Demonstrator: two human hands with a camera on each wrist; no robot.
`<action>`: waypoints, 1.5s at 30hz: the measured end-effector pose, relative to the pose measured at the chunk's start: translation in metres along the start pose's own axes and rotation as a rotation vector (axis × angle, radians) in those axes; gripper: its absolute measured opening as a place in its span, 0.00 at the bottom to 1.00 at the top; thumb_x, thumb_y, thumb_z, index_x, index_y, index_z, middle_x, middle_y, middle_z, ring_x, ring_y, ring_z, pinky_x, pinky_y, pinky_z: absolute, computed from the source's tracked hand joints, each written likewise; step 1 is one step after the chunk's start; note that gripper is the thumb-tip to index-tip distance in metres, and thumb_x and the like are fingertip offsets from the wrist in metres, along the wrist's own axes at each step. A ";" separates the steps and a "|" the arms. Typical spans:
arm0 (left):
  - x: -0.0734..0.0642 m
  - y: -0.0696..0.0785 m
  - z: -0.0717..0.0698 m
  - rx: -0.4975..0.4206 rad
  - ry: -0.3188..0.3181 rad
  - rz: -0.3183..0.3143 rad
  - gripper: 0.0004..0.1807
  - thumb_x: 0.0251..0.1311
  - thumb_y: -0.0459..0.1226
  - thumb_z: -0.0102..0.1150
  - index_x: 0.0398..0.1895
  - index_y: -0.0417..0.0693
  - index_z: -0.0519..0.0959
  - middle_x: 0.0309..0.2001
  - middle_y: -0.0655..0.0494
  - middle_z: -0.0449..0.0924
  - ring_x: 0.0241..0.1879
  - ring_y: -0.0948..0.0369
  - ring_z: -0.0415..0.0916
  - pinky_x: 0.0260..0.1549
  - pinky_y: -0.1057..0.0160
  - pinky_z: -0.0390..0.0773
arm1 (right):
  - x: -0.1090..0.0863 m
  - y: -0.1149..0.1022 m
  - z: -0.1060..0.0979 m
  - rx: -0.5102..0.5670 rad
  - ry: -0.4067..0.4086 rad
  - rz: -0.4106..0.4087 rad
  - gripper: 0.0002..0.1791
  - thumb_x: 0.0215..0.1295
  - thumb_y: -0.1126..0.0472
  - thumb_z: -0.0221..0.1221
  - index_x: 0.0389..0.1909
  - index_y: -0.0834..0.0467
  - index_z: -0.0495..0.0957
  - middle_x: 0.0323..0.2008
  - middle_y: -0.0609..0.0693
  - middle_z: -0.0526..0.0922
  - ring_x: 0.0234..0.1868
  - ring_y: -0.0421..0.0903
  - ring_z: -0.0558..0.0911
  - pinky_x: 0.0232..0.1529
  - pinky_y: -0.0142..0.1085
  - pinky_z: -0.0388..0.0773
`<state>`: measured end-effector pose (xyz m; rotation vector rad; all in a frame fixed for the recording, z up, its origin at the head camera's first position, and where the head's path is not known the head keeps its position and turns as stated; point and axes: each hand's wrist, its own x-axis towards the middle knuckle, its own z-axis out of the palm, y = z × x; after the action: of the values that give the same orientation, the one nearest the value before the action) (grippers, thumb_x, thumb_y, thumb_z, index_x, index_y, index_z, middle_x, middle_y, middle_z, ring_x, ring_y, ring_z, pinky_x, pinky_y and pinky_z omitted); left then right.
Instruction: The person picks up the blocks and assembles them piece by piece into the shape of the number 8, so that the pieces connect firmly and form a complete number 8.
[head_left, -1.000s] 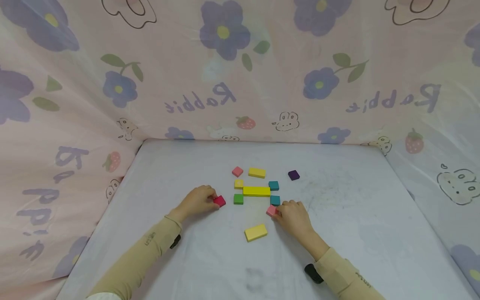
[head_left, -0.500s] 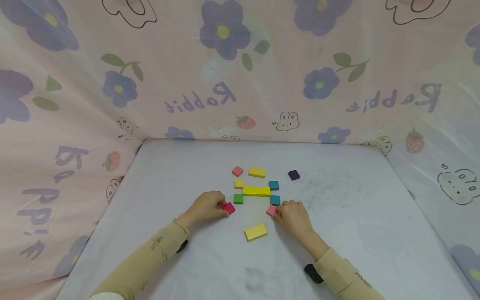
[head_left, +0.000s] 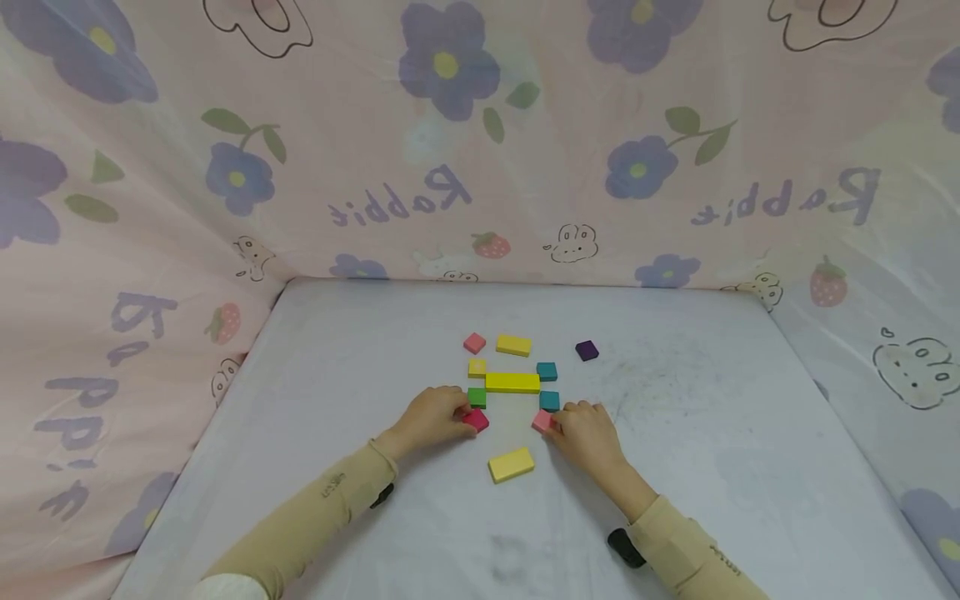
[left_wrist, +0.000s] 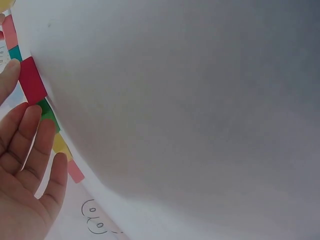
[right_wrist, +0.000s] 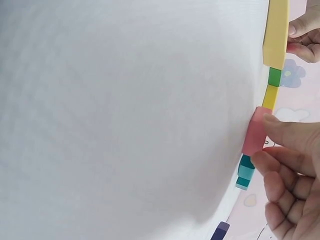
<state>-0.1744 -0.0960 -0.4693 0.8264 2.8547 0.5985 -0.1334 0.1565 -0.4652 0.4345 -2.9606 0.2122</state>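
— How do the hands stand, taking the long yellow bar (head_left: 513, 382) as clock center and the far edge of the table (head_left: 720, 433) as twelve?

— A person's left hand (head_left: 429, 418) pinches a red block (head_left: 476, 421) between seven and eight o'clock, its grip narrowed to the block, thumb and fingertips at the edges. The right hand (head_left: 589, 437) pinches a pink block (head_left: 542, 421) between four and five, its grip drawn in the same way.

— What crowds them?

— A green block (head_left: 477, 398) sits just beyond the red one, toward eight; a teal block (head_left: 550, 402) just beyond the pink, near four. Whether either pair touches cannot be told.

— And room to move?

— A gap of white table separates the two held blocks. At six, a pale yellow block (head_left: 512, 465) lies askew, apart from both hands. A purple block (head_left: 587, 351) rests well out toward two, with a broad stretch of table between it and the three o'clock edge. Printed cloth (head_left: 525, 183) rises along the far edge.
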 end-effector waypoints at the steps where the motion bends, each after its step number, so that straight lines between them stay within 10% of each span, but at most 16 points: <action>1: 0.000 0.000 0.001 0.001 0.004 0.003 0.13 0.47 0.47 0.69 0.26 0.51 0.78 0.22 0.64 0.70 0.24 0.67 0.64 0.28 0.69 0.64 | 0.000 0.000 0.000 -0.001 0.003 -0.002 0.10 0.48 0.54 0.70 0.24 0.57 0.83 0.16 0.46 0.74 0.22 0.43 0.67 0.29 0.36 0.65; 45: 0.003 0.003 0.007 0.117 0.073 0.042 0.17 0.46 0.53 0.68 0.33 0.54 0.81 0.26 0.64 0.75 0.27 0.69 0.65 0.30 0.69 0.62 | -0.002 -0.001 -0.001 -0.012 -0.017 0.016 0.14 0.49 0.52 0.69 0.31 0.58 0.83 0.24 0.49 0.79 0.27 0.46 0.71 0.36 0.42 0.71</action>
<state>-0.1739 -0.0899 -0.4748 0.9019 2.9697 0.4802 -0.1316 0.1561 -0.4647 0.4137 -2.9815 0.1930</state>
